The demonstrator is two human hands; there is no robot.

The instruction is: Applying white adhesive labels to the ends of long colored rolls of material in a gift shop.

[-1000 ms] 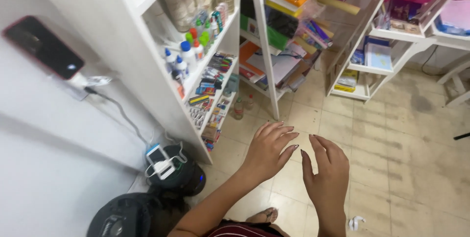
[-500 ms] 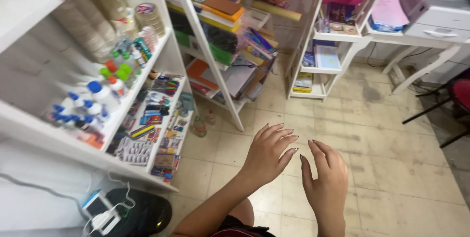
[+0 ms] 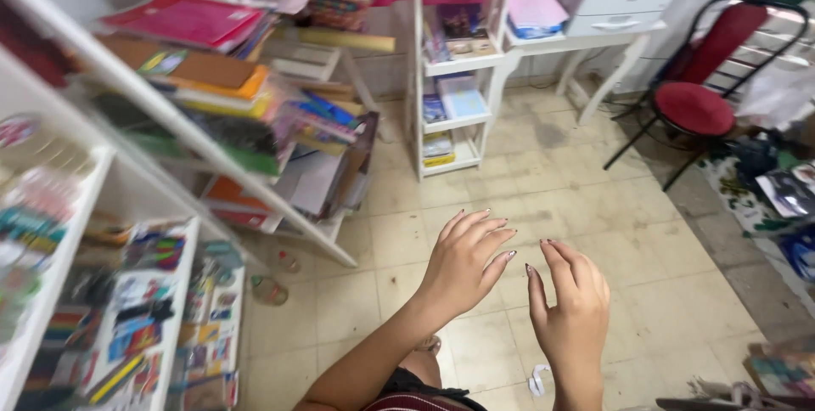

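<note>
Two white shelves [image 3: 170,122] crammed with notebooks and pens stand at left. Left hand [image 3: 463,262] and right hand [image 3: 569,313] hover side by side, fingers spread, holding nothing, over the tiled floor [image 3: 594,199]. Farther right stand a white table [image 3: 586,33] and a red chair [image 3: 700,105].

red chair [image 3: 696,105], white shelves [image 3: 454,63], beige floor [image 3: 594,207]

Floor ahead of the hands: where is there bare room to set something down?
Bare tile floor lies between the narrow white shelf unit and the red chair. Both hands, left hand and right hand, are empty. Crowded: the stationery shelves left, clutter at right.
</note>
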